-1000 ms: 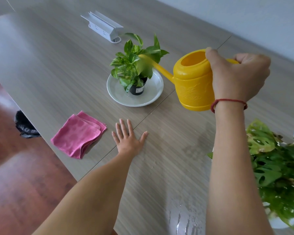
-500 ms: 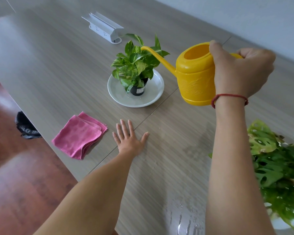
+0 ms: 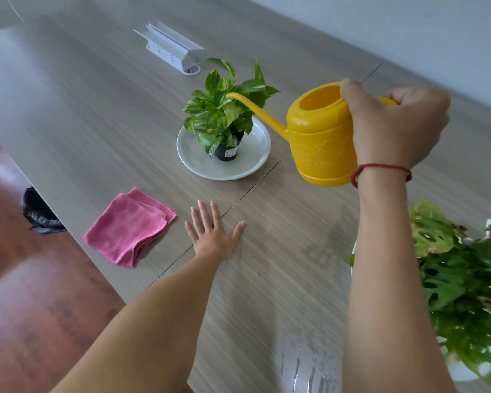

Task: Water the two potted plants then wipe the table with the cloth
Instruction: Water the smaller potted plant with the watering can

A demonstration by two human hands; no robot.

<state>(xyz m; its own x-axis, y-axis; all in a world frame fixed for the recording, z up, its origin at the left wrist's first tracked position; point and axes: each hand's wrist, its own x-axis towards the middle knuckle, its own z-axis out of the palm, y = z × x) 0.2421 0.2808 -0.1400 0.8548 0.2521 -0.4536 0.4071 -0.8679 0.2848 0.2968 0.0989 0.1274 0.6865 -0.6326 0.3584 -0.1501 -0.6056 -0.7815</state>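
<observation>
My right hand (image 3: 396, 127) grips the handle of a yellow watering can (image 3: 319, 137), held above the table. Its spout tip rests just over the leaves of a small pothos plant (image 3: 224, 112) in a black pot on a white plate (image 3: 193, 157). My left hand (image 3: 213, 232) lies flat on the table (image 3: 77, 103), fingers spread, holding nothing. A folded pink cloth (image 3: 129, 226) sits just left of that hand, near the table's edge. A second, larger plant (image 3: 465, 285) with holed leaves fills the lower right.
Water drops and a wet streak (image 3: 301, 367) lie on the table near the front. A white power socket block (image 3: 169, 48) stands at the back. A black bag (image 3: 40, 212) sits on the brown floor beside the table's left edge.
My right hand has raised and levelled the watering can, so its spout rose from among the pothos leaves to just over them. My left hand and the cloth stayed put.
</observation>
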